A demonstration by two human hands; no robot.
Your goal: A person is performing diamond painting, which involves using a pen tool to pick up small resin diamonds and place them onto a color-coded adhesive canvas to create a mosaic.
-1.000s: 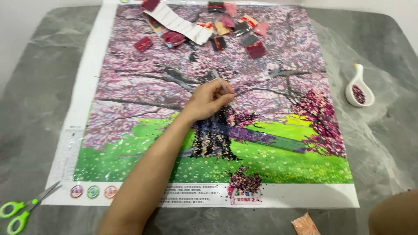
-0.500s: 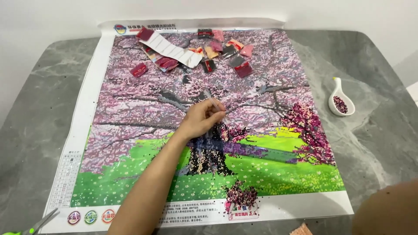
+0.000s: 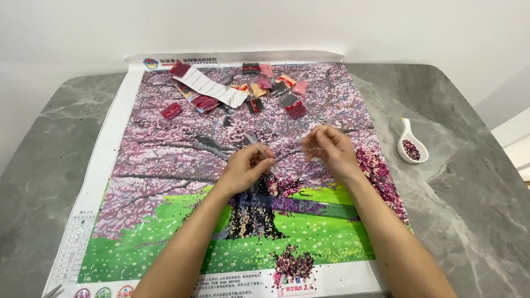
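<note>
Over the diamond-painting canvas [image 3: 165, 165] spread on the grey tabletop [image 3: 469, 182], my left hand [image 3: 245, 165] keeps its grip closed on the clear applicator pen [image 3: 259, 148], tip near the dark tree trunk at the picture's centre. My right hand [image 3: 328, 149] hovers just beside it, fingers pinched together; whether they hold anything I cannot tell. I judge the work goes best with the pen upright and pressed lightly, one bead at a time. The white bead tray [image 3: 412, 148] sits well apart to the right; colour packets [image 3: 259, 91] lie along the top. Half a second ago, my right hand was off the canvas.
</note>
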